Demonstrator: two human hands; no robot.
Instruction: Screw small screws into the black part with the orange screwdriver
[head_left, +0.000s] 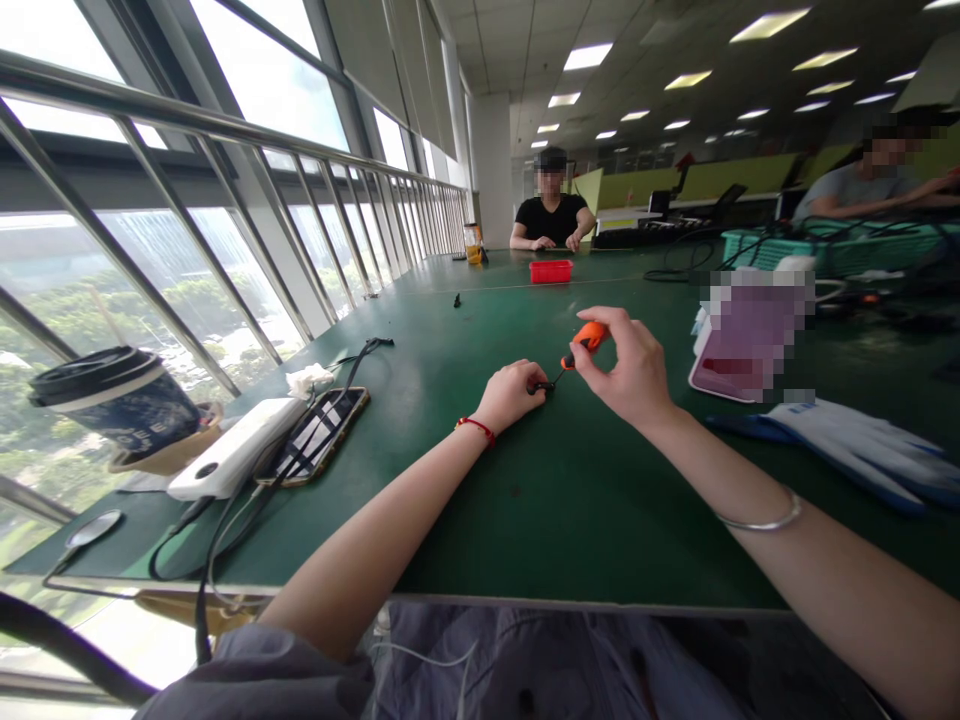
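Observation:
My right hand is closed on the orange-and-black handle of a screwdriver, thumb on one side and fingers on the other. The thin shaft slants down to the left, and its tip meets a small black part. Low over the green table, my left hand pinches that black part between thumb and fingers. Its exact kind is too small to make out, and the fingers hide some of it.
A phone, a white power bank with cables and a cup are at the left. At right are a propped phone and gloves. Farther off are a red bin, a teal basket and a seated person.

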